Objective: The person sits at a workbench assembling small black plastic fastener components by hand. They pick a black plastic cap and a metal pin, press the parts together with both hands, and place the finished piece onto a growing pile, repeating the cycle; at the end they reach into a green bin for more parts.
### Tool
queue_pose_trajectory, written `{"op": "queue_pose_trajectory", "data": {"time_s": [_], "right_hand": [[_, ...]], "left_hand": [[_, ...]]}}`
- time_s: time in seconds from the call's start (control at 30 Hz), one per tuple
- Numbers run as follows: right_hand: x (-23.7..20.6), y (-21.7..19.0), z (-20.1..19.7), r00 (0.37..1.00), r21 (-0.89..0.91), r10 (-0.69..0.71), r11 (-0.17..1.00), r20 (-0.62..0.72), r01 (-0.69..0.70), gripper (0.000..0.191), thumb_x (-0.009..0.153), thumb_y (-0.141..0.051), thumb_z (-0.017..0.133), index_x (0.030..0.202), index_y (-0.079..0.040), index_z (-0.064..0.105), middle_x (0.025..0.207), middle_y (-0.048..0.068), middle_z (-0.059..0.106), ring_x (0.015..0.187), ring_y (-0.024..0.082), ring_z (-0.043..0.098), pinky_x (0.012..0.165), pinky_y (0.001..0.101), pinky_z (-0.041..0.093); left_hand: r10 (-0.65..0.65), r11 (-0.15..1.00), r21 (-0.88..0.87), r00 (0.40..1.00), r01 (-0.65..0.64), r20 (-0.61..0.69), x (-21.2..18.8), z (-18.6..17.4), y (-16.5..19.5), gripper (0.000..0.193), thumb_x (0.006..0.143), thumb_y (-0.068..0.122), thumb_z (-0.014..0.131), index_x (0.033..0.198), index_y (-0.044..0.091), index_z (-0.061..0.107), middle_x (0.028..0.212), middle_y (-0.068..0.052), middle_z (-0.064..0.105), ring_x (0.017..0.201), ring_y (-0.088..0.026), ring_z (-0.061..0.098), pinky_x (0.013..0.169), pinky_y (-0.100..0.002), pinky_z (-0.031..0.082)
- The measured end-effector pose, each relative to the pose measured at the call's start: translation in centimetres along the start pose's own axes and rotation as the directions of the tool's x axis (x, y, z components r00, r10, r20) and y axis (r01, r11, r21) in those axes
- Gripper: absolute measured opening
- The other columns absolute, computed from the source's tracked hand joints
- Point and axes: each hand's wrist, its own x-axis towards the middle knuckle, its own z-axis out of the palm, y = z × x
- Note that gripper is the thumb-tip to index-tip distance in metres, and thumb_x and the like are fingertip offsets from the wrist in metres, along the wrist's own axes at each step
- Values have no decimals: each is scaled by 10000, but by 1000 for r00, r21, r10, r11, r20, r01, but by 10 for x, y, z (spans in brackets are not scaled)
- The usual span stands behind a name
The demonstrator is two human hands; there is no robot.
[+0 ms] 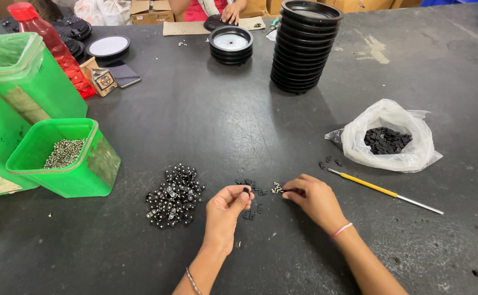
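My left hand (225, 210) pinches a small black plastic part (246, 190) between thumb and fingertips, just above the dark table (206, 114). My right hand (312, 196) rests on the table with its fingertips at a few small silver screws (276, 188). Several loose black parts (252, 184) lie between and under the hands. A pile of black parts fitted with screws (174, 195) sits to the left of my left hand.
A green tub of silver screws (64, 155) stands at the left beside larger green bins (26, 76). A clear bag of black parts (386, 139) and a yellow-handled tool (383, 190) lie at the right. A stack of black round trays (306, 46) stands behind. Another person's hand (229, 12) works at the far edge.
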Motion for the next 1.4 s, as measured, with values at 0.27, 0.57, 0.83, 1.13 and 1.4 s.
{"op": "queue_pose_trajectory", "data": {"time_s": [0.27, 0.57, 0.83, 1.13, 1.4], "right_hand": [[0, 0, 9, 994, -88, -96, 992, -43, 92, 107, 840, -199, 762, 921, -131, 772, 866, 27, 685, 783, 228, 680, 707, 357, 541], [-7, -14, 16, 997, 411, -10, 911, -75, 40, 155, 856, -137, 770, 988, -60, 751, 909, 43, 776, 827, 166, 739, 765, 284, 579], [-16, -41, 15, 972, 325, -183, 920, -145, 221, 134, 844, -113, 778, 962, -70, 731, 855, 26, 716, 784, 160, 702, 699, 294, 552], [-16, -39, 16, 975, 337, -158, 920, -155, 202, 132, 846, -115, 777, 959, -64, 730, 872, 27, 728, 791, 145, 708, 705, 283, 551], [-15, -35, 18, 994, 527, -34, 845, -106, 85, 158, 837, -90, 764, 983, -50, 719, 932, 20, 758, 850, 96, 708, 782, 259, 577]], "left_hand": [[67, 995, 81, 998, -66, -9, 3, 0, -6, 67, 923, 21, 693, 975, -8, 725, 856, -42, 734, 769, -98, 640, 719, -255, 522], [82, 969, 239, 995, -66, -56, -3, 11, -3, 217, 868, 63, 757, 1069, -16, 780, 858, -59, 784, 740, -97, 709, 709, -256, 599], [77, 919, 392, 996, -51, -51, -12, 21, 7, 215, 857, 53, 757, 1064, -1, 777, 891, -54, 807, 751, -82, 721, 718, -240, 599], [86, 914, 401, 996, -65, -33, -16, 27, 11, 173, 843, 54, 777, 1000, -15, 773, 863, -53, 798, 763, -78, 721, 714, -238, 604], [100, 897, 431, 995, -103, 28, -17, 26, 16, 163, 842, 64, 776, 989, -7, 772, 871, -50, 800, 786, -76, 728, 741, -235, 595]]}}
